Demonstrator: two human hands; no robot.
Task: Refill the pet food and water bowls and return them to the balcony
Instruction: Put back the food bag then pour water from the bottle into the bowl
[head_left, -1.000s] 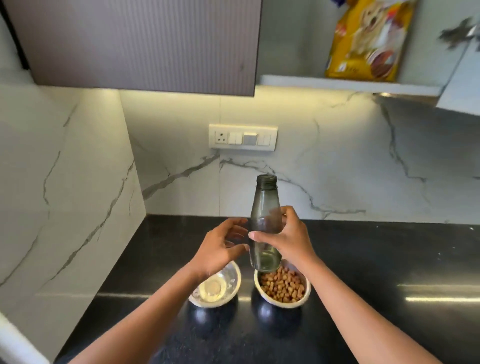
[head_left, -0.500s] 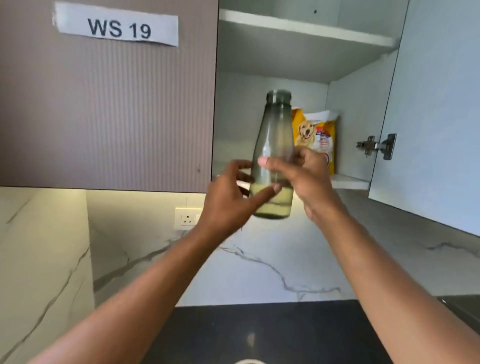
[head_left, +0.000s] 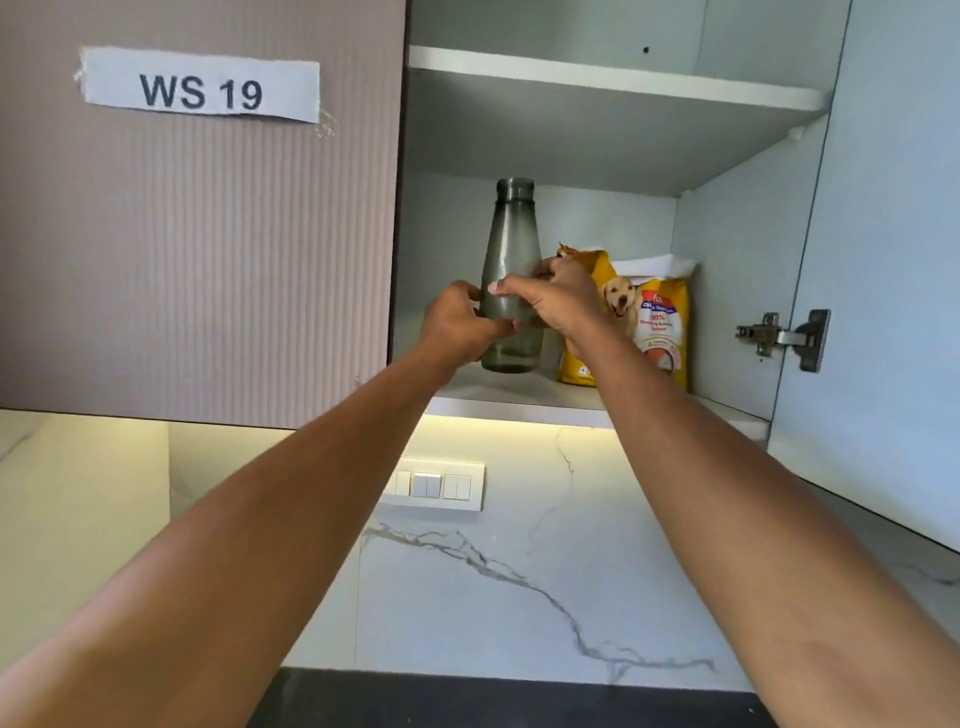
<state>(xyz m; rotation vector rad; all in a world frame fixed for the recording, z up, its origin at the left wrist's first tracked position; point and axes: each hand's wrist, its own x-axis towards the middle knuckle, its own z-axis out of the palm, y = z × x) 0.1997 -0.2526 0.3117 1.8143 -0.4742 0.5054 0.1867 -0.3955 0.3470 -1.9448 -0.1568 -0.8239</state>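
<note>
Both hands, left hand (head_left: 457, 325) and right hand (head_left: 558, 301), are gripping an upright grey bottle (head_left: 511, 280), mouth at 12 o'clock, on the cabinet shelf (head_left: 519, 400); a yellow pet food bag (head_left: 649, 322) is standing at its 3 o'clock.

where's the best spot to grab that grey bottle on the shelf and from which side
Probably the straight lower body of the grey bottle, from the open cabinet front. It stands upright, its neck tapers, and the pet food bag crowds its right.

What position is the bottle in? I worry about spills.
Upright: the bottle stands neck up, uncapped, base at the lower shelf, both hands on it.
</note>
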